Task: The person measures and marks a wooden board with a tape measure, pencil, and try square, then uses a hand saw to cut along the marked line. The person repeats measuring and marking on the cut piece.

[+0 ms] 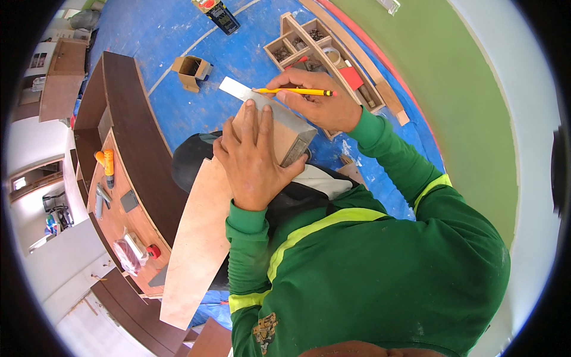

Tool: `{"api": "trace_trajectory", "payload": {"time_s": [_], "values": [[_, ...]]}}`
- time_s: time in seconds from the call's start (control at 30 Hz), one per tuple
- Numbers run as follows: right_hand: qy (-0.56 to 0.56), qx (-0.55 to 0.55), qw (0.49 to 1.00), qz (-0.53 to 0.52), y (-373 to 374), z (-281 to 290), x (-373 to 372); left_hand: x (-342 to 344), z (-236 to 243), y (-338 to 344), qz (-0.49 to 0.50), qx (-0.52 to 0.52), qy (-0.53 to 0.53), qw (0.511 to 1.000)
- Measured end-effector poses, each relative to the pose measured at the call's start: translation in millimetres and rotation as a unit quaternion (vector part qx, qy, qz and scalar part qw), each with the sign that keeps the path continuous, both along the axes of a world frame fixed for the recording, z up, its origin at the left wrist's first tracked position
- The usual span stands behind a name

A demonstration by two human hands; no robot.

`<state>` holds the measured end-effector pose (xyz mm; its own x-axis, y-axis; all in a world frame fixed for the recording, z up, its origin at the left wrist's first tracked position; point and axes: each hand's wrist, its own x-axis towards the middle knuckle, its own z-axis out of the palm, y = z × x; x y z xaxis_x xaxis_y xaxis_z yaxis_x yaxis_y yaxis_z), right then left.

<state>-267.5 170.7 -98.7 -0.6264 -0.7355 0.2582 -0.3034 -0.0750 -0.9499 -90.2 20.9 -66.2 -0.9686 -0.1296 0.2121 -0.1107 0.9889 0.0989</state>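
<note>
A long light-wood board [199,238] slants across my lap. Against its far end lies a metal try square [284,117], its bright blade tip sticking out past the wood at the left. My left hand [253,157] is spread over the board, fingertips on the blade and thumb against the square's stock, holding it there. In my right hand [315,98] is a yellow pencil [306,91], pinched between thumb and fingers. The pencil's point meets the blade's far edge; whether it touches wood is hidden.
Ahead, a wooden tool tote [285,44] with hardware stands on the blue floor sheet [160,35], near a small open cardboard box [191,72] and a dark can [223,18]. At left, a dark cabinet [140,125] flanks a panel bearing a yellow drill [107,165]. A green wall [452,77] rises at right.
</note>
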Motion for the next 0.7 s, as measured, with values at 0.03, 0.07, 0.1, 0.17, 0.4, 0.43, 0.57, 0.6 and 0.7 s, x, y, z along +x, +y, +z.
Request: {"api": "trace_trajectory", "payload": {"time_s": [0.03, 0.07, 0.1, 0.17, 0.4, 0.43, 0.57, 0.6, 0.7], "values": [[0.011, -0.001, 1.0, -0.002, -0.9, 1.6, 0.0, 0.1, -0.6, -0.1, 0.001, 0.002, 0.0, 1.0], [0.021, -0.003, 1.0, -0.004, -2.1, 3.6, 0.1, 0.5, -1.5, -0.4, 0.001, 0.004, 0.0, 1.0], [0.033, -0.007, 0.999, -0.006, -3.4, 5.0, -0.4, 0.0, -0.9, -0.9, 0.002, 0.004, 0.001, 1.0], [0.014, -0.012, 1.0, -0.016, -2.0, 4.1, -0.4, 0.1, 0.3, -0.2, 0.003, 0.007, -0.001, 1.0], [0.007, -0.013, 1.0, -0.024, -5.8, -0.2, 0.7, 1.3, 0.5, -1.2, 0.005, 0.024, -0.001, 1.0], [0.01, -0.012, 1.0, -0.021, -6.1, -0.4, 0.6, 1.7, 1.4, -1.0, 0.006, 0.024, -0.003, 1.0], [0.021, -0.005, 1.0, -0.013, -5.2, 1.3, 1.0, 3.0, 0.4, -0.6, 0.005, 0.011, -0.008, 1.0], [0.023, -0.003, 1.0, -0.01, -4.6, 2.1, 1.4, 3.8, -0.6, -0.7, 0.004, 0.005, -0.009, 1.0], [0.036, 0.001, 0.999, -0.01, -3.1, 3.5, 0.3, 4.4, -1.7, -0.3, 0.004, 0.004, -0.008, 1.0]]}}
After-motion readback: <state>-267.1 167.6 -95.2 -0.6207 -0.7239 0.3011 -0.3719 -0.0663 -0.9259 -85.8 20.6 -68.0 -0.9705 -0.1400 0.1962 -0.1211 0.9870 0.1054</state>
